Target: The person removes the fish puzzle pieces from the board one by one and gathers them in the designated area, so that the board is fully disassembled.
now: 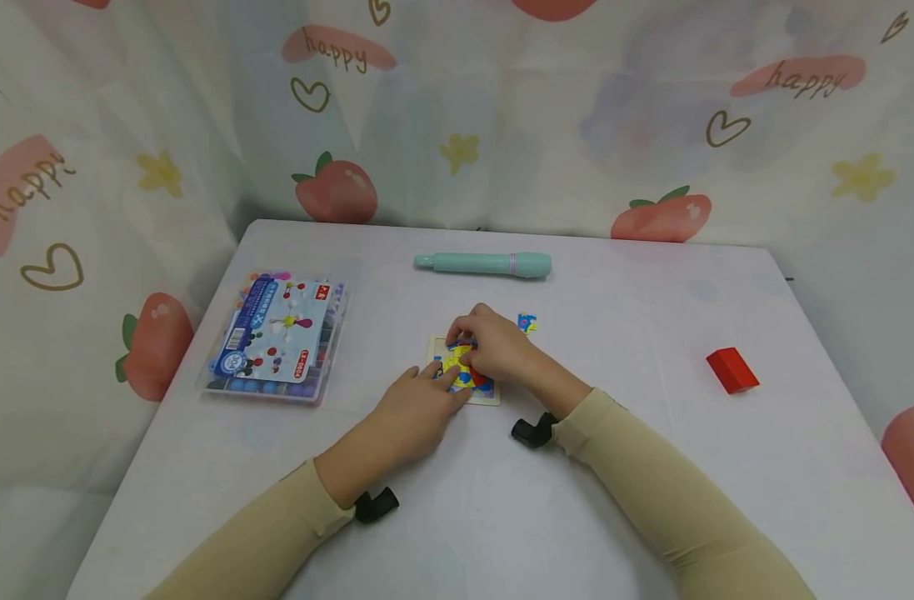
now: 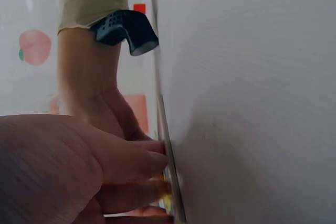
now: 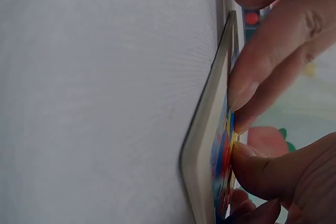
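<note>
Table (image 1: 636,308): white, smooth-looking; if it offers little grip, uneven pressure could let the work slide. Lidded box (image 1: 287,333): near the left edge, well apart from my hands; only a wide swing of my left arm would disturb it. Teal tube (image 1: 482,264): lies beyond the work; a knock could set its rounded body rolling. Left hand (image 1: 419,410): fingers extended, tips on the puzzle board (image 1: 493,399); off-centre pressure could skew it. Right hand (image 1: 496,340): fingers bent, thumb and fingertips close together at the puzzle face; I cannot tell whether they pinch anything; forcing a misaligned part could lift its neighbours. The puzzle board itself lies on the table, centrally before me, beneath both hands; easing the left hand's hold could let it turn. Red block (image 1: 732,371): well to my right; little hazard. Black wrist mount (image 1: 531,431), right arm: near the board's corner; a lowered wrist could snag it. Loose piece (image 1: 527,322): just beyond my right hand; an outward sweep could scatter it.
</note>
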Demonstrator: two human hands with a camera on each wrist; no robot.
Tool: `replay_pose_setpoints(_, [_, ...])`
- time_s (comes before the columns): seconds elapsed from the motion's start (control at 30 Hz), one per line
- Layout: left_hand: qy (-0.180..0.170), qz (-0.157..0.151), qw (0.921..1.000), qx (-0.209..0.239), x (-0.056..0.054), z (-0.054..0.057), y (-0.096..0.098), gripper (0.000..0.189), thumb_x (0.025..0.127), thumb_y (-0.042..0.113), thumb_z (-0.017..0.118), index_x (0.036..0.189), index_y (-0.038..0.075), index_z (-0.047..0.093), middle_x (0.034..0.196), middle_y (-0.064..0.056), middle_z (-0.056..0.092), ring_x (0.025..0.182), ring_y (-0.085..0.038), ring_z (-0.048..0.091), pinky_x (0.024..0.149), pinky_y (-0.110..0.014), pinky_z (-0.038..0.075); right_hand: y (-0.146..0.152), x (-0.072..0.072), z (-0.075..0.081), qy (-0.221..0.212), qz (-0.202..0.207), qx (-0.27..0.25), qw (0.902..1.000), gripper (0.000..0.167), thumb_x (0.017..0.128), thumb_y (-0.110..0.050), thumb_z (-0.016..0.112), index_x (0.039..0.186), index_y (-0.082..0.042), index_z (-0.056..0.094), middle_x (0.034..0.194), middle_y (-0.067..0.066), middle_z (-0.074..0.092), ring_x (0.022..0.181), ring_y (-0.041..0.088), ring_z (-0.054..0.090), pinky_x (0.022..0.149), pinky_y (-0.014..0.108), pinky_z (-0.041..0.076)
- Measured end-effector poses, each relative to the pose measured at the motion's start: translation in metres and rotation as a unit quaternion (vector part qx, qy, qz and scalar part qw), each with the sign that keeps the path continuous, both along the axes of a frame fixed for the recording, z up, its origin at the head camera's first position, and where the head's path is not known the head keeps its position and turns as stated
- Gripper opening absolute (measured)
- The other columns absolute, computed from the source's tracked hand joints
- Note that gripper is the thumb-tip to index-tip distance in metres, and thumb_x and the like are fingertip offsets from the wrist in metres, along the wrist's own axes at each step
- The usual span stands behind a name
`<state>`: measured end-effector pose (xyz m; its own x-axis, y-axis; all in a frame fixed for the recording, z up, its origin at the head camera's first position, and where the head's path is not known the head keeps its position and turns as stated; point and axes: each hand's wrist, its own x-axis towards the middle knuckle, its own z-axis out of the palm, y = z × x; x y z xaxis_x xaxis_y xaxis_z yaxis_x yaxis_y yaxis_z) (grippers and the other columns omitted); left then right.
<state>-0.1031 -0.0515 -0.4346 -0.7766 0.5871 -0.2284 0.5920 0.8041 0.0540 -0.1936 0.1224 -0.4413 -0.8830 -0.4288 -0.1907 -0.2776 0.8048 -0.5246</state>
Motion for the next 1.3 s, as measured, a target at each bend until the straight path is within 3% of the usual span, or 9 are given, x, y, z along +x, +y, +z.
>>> replay_pose_setpoints(0.2, [0.016, -0.023, 0.9993, 0.024, 0.003, 0.003, 0.006, 0.039, 0.106, 0.023, 0.066, 0.145, 0.017, 0.07, 0.16, -0.012, 0.059, 0.154, -0.036, 0.05, 0.12, -0.059, 0.048, 0.002, -0.002, -0.002, -0.003, 0.001, -0.002, 1.0, 0.025, 0.094, -0.01, 0.077, 0.114, -0.024, 0.076, 0.121, 0.006, 0.06, 0.113, 0.027, 0.065, 0.094, 0.043, 0.057])
replay_pose_setpoints(0.33, [0.017, -0.064, 0.996, 0.06, 0.003, 0.001, 0.003, 0.045, 0.109, 0.03, 0.064, 0.153, 0.023, 0.063, 0.165, -0.007, 0.054, 0.159, -0.031, 0.045, 0.124, -0.055, 0.045, 0.003, -0.003, -0.002, 0.0, 0.002, -0.005, 1.0, 0.029, 0.091, -0.007, 0.077, 0.113, -0.025, 0.076, 0.119, 0.006, 0.06, 0.108, 0.026, 0.066, 0.088, 0.04, 0.055])
replay_pose_setpoints(0.43, [-0.011, -0.078, 0.9946, 0.067, 0.001, -0.003, -0.001, 0.054, 0.109, 0.037, 0.064, 0.161, 0.03, 0.052, 0.173, -0.002, 0.043, 0.164, -0.028, 0.036, 0.129, -0.054, 0.039, 0.004, -0.003, -0.002, -0.002, 0.005, -0.008, 1.0, 0.031, 0.09, -0.006, 0.077, 0.113, -0.026, 0.075, 0.118, 0.006, 0.061, 0.104, 0.026, 0.066, 0.083, 0.038, 0.053])
replay_pose_setpoints(0.6, [-0.054, -0.069, 0.9942, 0.062, -0.004, -0.006, -0.003, 0.059, 0.109, 0.042, 0.061, 0.165, 0.035, 0.045, 0.178, 0.0, 0.033, 0.167, -0.027, 0.028, 0.134, -0.051, 0.031, 0.007, -0.005, -0.003, -0.007, 0.016, -0.018, 0.9997, 0.028, 0.095, -0.006, 0.075, 0.115, -0.025, 0.072, 0.12, 0.005, 0.063, 0.105, 0.025, 0.066, 0.09, 0.041, 0.055])
replay_pose_setpoints(0.77, [-0.066, -0.061, 0.994, 0.062, -0.005, -0.003, -0.001, 0.057, 0.109, 0.043, 0.061, 0.164, 0.035, 0.047, 0.176, -0.002, 0.037, 0.165, -0.029, 0.033, 0.134, -0.051, 0.03, 0.01, -0.007, -0.004, -0.032, 0.009, -0.06, 0.9976, 0.028, 0.1, -0.001, 0.066, 0.114, -0.023, 0.074, 0.118, 0.004, 0.067, 0.107, 0.026, 0.063, 0.101, 0.046, 0.053])
replay_pose_setpoints(0.87, [-0.07, -0.055, 0.9943, 0.058, -0.005, -0.002, -0.001, 0.057, 0.109, 0.042, 0.062, 0.163, 0.035, 0.048, 0.176, -0.002, 0.038, 0.165, -0.03, 0.034, 0.134, -0.051, 0.03, 0.012, -0.007, -0.004, -0.042, 0.004, -0.082, 0.9957, 0.027, 0.102, 0.0, 0.065, 0.113, -0.022, 0.076, 0.116, 0.005, 0.069, 0.106, 0.027, 0.062, 0.102, 0.044, 0.053])
replay_pose_setpoints(1.13, [-0.073, -0.053, 0.9942, 0.058, -0.004, 0.0, 0.001, 0.058, 0.108, 0.04, 0.063, 0.163, 0.034, 0.048, 0.175, -0.002, 0.039, 0.164, -0.03, 0.035, 0.134, -0.051, 0.03, 0.016, -0.009, -0.005, -0.068, -0.027, -0.126, 0.9893, 0.024, 0.104, -0.005, 0.067, 0.113, -0.022, 0.081, 0.104, 0.006, 0.072, 0.087, 0.024, 0.061, 0.072, 0.028, 0.054])
replay_pose_setpoints(1.3, [-0.076, -0.05, 0.9943, 0.056, -0.004, 0.001, 0.002, 0.058, 0.108, 0.039, 0.064, 0.163, 0.034, 0.049, 0.175, -0.002, 0.039, 0.165, -0.03, 0.034, 0.134, -0.051, 0.03, 0.017, -0.008, -0.004, -0.065, -0.029, -0.135, 0.9882, 0.022, 0.103, -0.005, 0.069, 0.112, -0.02, 0.082, 0.094, 0.006, 0.07, 0.082, 0.022, 0.059, 0.071, 0.028, 0.051])
